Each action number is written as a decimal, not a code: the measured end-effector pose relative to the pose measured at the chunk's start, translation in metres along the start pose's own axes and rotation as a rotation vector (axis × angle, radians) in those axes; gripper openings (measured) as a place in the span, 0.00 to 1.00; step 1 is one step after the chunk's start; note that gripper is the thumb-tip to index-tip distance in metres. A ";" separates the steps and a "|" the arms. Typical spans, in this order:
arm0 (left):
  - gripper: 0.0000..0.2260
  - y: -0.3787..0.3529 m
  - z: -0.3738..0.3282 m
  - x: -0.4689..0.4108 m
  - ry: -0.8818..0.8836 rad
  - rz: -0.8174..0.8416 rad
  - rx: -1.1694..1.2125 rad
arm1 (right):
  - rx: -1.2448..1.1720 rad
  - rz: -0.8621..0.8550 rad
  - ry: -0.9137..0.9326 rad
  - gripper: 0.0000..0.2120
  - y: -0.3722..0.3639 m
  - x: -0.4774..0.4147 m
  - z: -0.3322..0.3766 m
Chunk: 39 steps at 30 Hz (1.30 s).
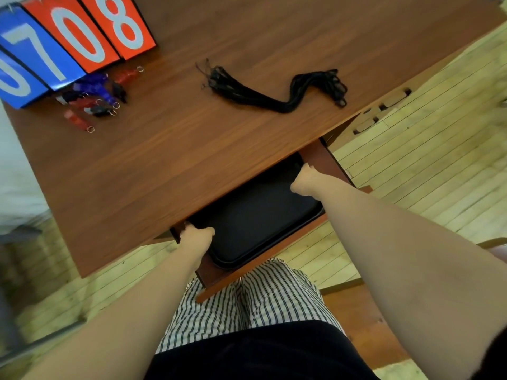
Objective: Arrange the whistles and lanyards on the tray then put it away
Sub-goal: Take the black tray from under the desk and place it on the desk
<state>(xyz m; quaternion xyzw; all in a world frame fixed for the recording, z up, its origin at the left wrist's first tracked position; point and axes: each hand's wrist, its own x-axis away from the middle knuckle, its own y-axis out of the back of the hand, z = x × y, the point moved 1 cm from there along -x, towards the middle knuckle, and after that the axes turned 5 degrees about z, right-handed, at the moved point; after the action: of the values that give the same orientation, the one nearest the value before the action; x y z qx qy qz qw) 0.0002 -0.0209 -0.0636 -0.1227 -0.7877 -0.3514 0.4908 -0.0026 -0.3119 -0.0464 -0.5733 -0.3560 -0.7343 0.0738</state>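
The tray (255, 223) is black and sits in the open drawer (263, 266) under the brown table (175, 149), low in the middle. The left hand (198, 237) and right hand (304, 182) grip its two sides, fingers curled tight. Black lanyards (274, 87) lie upper middle. Whistles (93, 97) lie upper left by the number cards (68, 42).

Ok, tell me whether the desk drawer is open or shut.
Open: the drawer sticks out from under the desk top, exposing the black tray inside.

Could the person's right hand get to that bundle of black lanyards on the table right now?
Probably yes, once it lets go: the right hand grips the black tray in the drawer, and the bundle of black lanyards lies uncovered on the wooden tabletop.
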 end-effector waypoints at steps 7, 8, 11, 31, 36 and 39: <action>0.35 0.003 0.002 -0.004 0.059 0.060 0.168 | 0.028 -0.030 -0.021 0.31 0.005 0.001 -0.008; 0.35 0.003 0.002 -0.004 0.066 0.057 0.187 | 0.045 -0.036 -0.019 0.31 0.006 0.003 -0.009; 0.32 0.004 0.002 -0.002 0.105 0.045 0.230 | 0.076 -0.041 -0.031 0.31 0.008 0.006 -0.014; 0.21 0.016 0.003 0.015 0.111 0.104 0.227 | -0.182 -0.016 -0.053 0.30 0.027 0.015 -0.040; 0.17 0.014 0.006 0.029 0.112 0.151 0.179 | -0.170 -0.025 -0.067 0.27 0.031 0.024 -0.047; 0.16 0.015 0.006 0.034 0.097 0.167 0.171 | -0.192 -0.041 -0.075 0.26 0.032 0.032 -0.052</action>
<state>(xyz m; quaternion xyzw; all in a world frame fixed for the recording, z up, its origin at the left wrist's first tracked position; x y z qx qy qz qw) -0.0130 -0.0111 -0.0294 -0.1283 -0.7772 -0.2464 0.5646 -0.0376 -0.3579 -0.0087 -0.5973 -0.2979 -0.7446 -0.0097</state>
